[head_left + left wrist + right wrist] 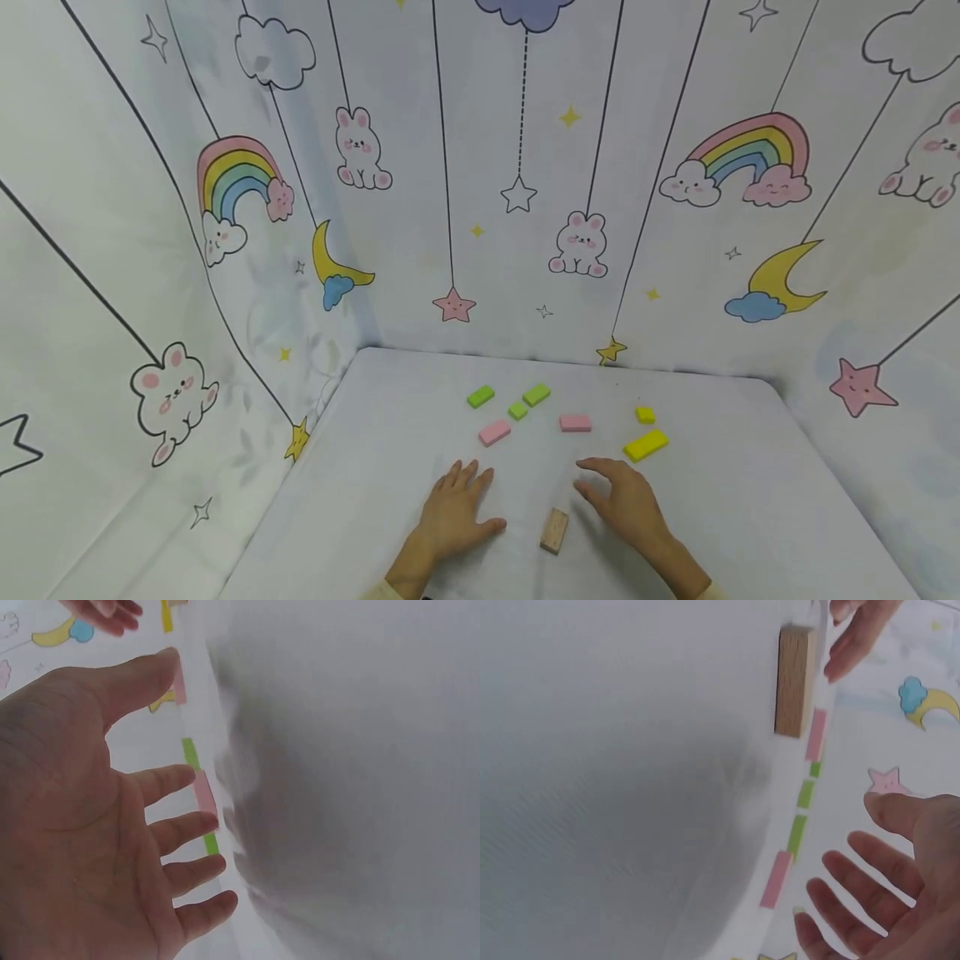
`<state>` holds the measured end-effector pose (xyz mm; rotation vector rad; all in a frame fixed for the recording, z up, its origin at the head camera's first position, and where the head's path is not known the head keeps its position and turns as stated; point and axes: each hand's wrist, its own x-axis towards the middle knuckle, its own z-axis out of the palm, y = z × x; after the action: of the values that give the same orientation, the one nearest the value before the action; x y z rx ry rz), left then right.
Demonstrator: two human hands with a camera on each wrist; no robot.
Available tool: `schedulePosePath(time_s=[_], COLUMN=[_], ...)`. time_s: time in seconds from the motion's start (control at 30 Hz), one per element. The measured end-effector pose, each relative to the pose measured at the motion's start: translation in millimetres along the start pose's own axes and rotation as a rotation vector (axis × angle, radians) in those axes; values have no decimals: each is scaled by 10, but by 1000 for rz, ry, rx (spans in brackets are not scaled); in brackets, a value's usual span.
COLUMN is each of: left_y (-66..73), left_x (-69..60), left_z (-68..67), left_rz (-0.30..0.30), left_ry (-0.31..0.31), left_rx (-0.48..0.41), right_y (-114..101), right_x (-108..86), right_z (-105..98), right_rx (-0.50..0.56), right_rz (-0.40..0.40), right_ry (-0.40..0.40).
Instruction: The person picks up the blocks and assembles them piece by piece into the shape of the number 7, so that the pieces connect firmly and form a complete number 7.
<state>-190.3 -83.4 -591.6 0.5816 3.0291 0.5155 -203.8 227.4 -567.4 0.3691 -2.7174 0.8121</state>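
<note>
A plain wooden block (554, 531) lies on the white table between the two hands; in the right wrist view the wooden block (792, 682) is near the top. To its left, my left hand (454, 514) is held low over the table, palm down, fingers spread and holding nothing. On the block's right, my right hand (628, 505) has its thumb and fingers apart, with nothing between them. The left wrist view shows the left palm (90, 817) with fingers extended. In the right wrist view the right hand (900, 885) has slightly bent, separated fingers.
Beyond the hands lie pink blocks (495, 432) (575, 423), several green blocks (481, 396), and a long yellow block (646, 445) with a small yellow block (645, 415) behind it. A printed cloth (405, 250) hangs behind and beside the white table (360, 467).
</note>
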Motion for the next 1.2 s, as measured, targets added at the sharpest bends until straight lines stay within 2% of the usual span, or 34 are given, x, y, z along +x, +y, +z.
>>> schedulePosePath(time_s=[0.17,0.4,0.73,0.93,1.2], left_y=[167,371,654,770,840], left_x=[22,34,-41,-49,-31], left_z=[10,70,115,133,231], left_rz=[19,22,43,51,68], left_ry=[3,24,81,120,184], left_rx=[7,-12,-55,-101,-120], right_y=[97,143,273,296,270], right_x=[117,170,331,403,513], right_z=[-40,-26,85,99,82], right_rx=[6,-14,-12,-12,-14], right_rz=[36,45,59,25,48], right_ry=[21,10,24,45,21])
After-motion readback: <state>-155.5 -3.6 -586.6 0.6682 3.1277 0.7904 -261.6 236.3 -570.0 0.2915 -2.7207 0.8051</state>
